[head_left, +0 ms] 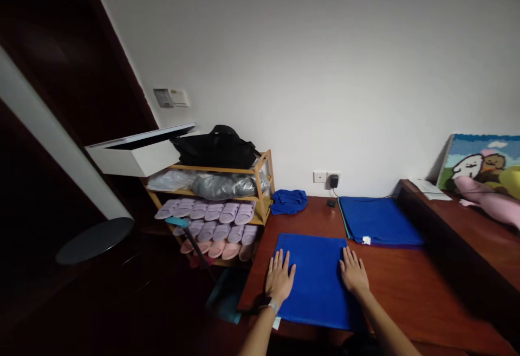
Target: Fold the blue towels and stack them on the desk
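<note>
The blue cloth (314, 285) lies flat at the table (410, 285)'s near edge, the left hand (280, 276) and right hand (354, 271) spread on its sides. Beyond, a crumpled cloth (289, 202) sits at the far left corner, a folded stack (379, 220) along the far edge.

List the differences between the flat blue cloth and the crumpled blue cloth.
The flat cloth lies smooth and squared; the crumpled cloth is bunched in a heap.
The flat cloth covers more of the table than the crumpled cloth.
Both the left hand and right hand touch the flat cloth; neither touches the crumpled cloth.
Both are blue.
</note>
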Available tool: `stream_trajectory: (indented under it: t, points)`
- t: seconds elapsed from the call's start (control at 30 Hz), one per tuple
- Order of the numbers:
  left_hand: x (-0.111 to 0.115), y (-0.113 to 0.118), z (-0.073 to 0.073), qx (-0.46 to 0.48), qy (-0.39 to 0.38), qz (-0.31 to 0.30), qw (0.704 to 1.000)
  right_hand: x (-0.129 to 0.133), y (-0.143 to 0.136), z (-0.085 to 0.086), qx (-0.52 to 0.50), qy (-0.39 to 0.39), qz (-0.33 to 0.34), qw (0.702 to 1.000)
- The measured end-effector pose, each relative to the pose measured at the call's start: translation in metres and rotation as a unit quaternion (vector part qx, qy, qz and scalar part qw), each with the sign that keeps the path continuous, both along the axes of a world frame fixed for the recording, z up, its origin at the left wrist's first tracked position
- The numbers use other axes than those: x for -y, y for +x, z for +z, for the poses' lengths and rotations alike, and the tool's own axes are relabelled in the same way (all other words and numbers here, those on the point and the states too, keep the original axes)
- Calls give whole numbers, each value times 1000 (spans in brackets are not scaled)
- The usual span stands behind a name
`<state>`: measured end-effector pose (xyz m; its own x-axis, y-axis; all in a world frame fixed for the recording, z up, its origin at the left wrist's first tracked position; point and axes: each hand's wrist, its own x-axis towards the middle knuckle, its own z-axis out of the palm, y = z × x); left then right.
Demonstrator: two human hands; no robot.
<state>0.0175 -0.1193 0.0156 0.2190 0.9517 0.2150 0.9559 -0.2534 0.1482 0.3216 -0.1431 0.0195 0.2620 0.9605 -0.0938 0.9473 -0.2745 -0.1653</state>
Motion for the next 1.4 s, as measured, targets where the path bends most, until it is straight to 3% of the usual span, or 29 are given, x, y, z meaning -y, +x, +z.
stream_trajectory:
  t: [0.2,0.37,0.47,0.53,0.6,0.7,0.77,0.97,1.03,1.1,1.27,1.4]
  points:
    - [-6,3,-8,-2,14,-3,1000,67,-13,-17,12,25,22,999]
    - [-10,4,3,-13,-17,19,1000,87,-19,-11,2,10,14,1000]
    - [2,41,9,4,22,3,1000,85,-20,0,-22,19,2,1000]
    - [17,81,9,20,49,-91,994,85,-20,6,-41,28,0,999]
    - [35,122,5,23,29,-191,981,85,-18,9,-59,36,10,998]
    - [51,148,1,11,-26,-250,968,84,-16,10,-69,41,17,997]
    - [48,131,1,6,-41,-243,969,84,-16,10,-64,44,10,997]
    - [21,-3,5,-21,-51,-59,997,86,-17,5,-28,17,0,999]
    - [21,-30,4,-21,-45,-42,998,87,-17,3,-12,12,1,1000]
    - [23,-38,2,-16,-35,-45,998,87,-17,0,3,11,3,1000]
    - [26,-31,-5,-1,-9,-48,999,85,-17,-7,23,-9,0,1000]
    - [28,-33,-7,9,0,-52,999,63,-15,-5,42,18,-7,999]
